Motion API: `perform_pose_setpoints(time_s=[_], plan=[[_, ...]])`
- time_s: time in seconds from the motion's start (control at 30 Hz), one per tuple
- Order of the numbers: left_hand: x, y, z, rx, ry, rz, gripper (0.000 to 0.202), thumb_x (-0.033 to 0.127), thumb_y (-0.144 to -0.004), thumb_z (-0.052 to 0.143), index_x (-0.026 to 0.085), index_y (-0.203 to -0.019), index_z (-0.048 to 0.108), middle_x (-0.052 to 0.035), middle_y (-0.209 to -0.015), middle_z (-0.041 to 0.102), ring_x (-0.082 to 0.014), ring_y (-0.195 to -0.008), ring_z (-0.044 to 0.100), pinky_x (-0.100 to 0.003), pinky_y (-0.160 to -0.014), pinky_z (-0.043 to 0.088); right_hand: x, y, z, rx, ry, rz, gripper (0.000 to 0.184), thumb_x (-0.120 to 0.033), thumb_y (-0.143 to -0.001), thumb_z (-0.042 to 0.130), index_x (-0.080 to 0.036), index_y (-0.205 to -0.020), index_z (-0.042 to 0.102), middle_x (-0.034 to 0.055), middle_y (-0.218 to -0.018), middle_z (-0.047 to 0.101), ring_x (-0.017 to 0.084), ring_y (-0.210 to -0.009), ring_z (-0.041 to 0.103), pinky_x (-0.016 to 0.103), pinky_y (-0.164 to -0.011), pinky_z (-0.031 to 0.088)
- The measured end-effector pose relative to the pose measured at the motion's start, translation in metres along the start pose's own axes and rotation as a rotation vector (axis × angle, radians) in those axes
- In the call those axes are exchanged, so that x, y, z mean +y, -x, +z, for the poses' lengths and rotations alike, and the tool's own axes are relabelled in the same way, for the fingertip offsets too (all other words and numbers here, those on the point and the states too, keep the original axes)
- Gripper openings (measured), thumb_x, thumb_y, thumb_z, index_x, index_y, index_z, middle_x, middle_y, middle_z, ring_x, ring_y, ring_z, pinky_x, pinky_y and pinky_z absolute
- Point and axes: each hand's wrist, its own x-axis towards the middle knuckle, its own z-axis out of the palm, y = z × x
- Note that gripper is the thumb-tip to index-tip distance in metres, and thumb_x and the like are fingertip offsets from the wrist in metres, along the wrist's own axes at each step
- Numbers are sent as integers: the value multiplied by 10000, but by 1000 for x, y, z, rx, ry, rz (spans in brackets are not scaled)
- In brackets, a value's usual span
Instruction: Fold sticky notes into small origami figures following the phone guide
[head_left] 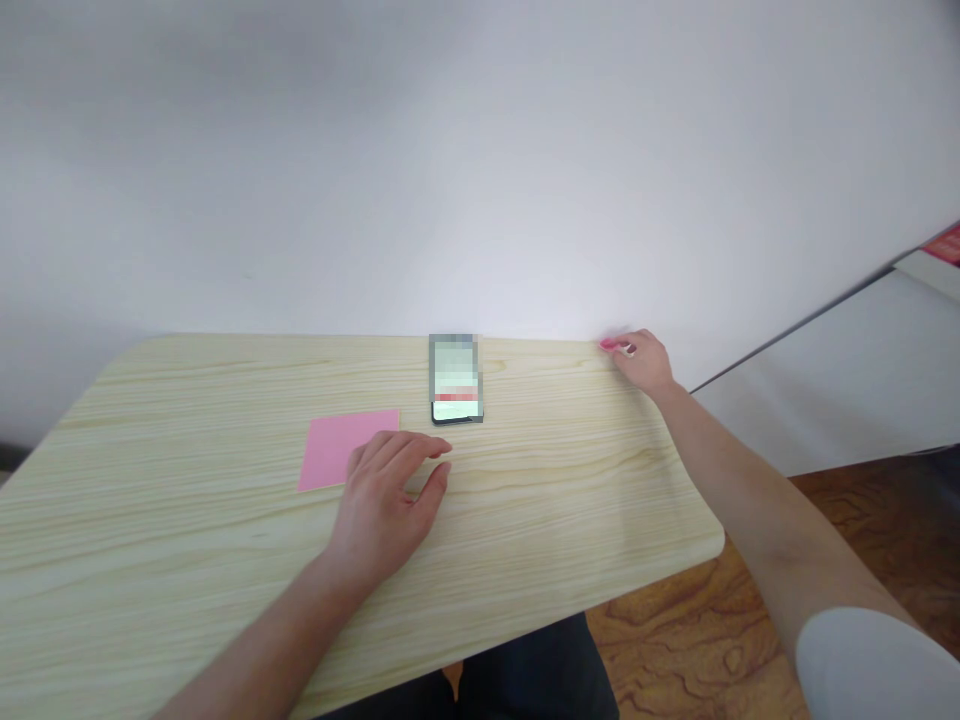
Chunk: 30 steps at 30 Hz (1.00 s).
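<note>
My left hand (394, 490) rests over the table near its middle, fingers curved and thumb apart, with nothing between them. Partly under it lies a flat pink sheet (330, 450), its right lower corner hidden by the hand. At the table's back right edge, by the wall, my right hand (643, 360) pinches a small bright pink object (611, 344). Its kind is too small to make out, and the fingers cover part of it.
A phone (456, 375) with a lit, blurred screen lies at the back middle of the light wood table (540, 520). A white wall (480, 180) stands directly behind. The table's rounded right corner is near my right forearm; wooden floor (675, 640) shows below.
</note>
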Motion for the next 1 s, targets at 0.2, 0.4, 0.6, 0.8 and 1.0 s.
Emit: perform_pose_setpoints(time_s=[0.2, 0.4, 0.6, 0.8, 1.0], plan=[[0, 0, 0, 2, 8, 4, 139, 245, -928, 635, 271, -1058, 677, -35, -1047, 733, -256, -1043, 642, -454, -944, 474, 2, 1, -3, 20, -1, 35, 277, -315, -813, 668, -211, -1037, 793, 94, -1020, 699, 229, -797, 625, 408, -825, 537], [1, 0, -1, -2, 6, -9, 133, 258, -929, 627, 270, -1050, 681, -44, -1049, 738, -267, -1045, 647, -460, -942, 478, -6, 5, -1, 22, -16, 45, 280, -426, -855, 667, -223, -997, 797, 85, -998, 707, 220, -779, 619, 397, -809, 531], [1, 0, -1, 12, 7, -7, 139, 252, -928, 626, 272, -1052, 685, -44, -1045, 738, -267, -1048, 644, -463, -944, 480, -9, 6, 2, 37, -15, 62, 304, -469, -845, 679, -214, -970, 786, 96, -1008, 714, 225, -777, 614, 401, -794, 531], [0, 0, 0, 14, 14, -8, 138, 252, -929, 624, 271, -1051, 684, -43, -1043, 736, -265, -1043, 646, -458, -942, 479, -9, 9, -1, 79, -23, 95, 212, -388, -812, 678, -206, -894, 748, 89, -939, 697, 232, -758, 622, 411, -772, 530], [1, -4, -7, 70, 3, -39, 129, 246, -928, 625, 262, -1038, 692, -38, -1027, 741, -254, -1027, 652, -444, -940, 487, -39, 24, -8, 158, -120, 92, 125, -290, -831, 609, -208, -904, 669, 79, -911, 693, 234, -795, 646, 404, -793, 550]])
